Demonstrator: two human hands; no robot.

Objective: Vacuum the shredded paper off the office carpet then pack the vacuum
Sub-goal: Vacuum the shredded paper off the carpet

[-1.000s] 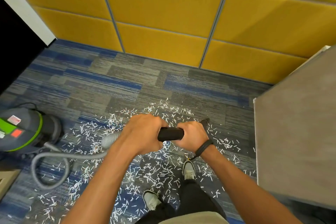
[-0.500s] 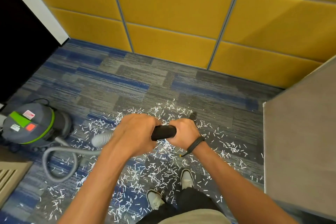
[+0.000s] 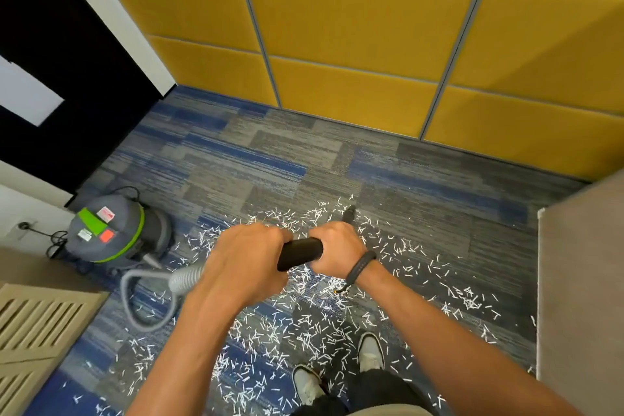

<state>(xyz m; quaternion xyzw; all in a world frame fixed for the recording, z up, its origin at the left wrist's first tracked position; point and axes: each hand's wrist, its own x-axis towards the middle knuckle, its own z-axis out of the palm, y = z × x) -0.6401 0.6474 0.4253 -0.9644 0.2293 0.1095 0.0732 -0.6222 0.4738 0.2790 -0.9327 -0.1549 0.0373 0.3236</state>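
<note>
Now both hands clench the black wand (image 3: 300, 252), left hand (image 3: 248, 262) by the ribbed grey hose (image 3: 184, 279), right hand (image 3: 337, 248) further down; it looks stiff and light, best gripped there. Its nozzle (image 3: 348, 213) meets shredded paper (image 3: 304, 324), flimsy white slivers strewn over the carpet (image 3: 270, 159); the grey-green vacuum (image 3: 111, 230) sits left

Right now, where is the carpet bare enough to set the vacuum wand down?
Bare carpet runs along the yellow wall panels, beyond the shredded paper. The paper crowds the floor around the shoes; the vacuum canister blocks the left.
</note>
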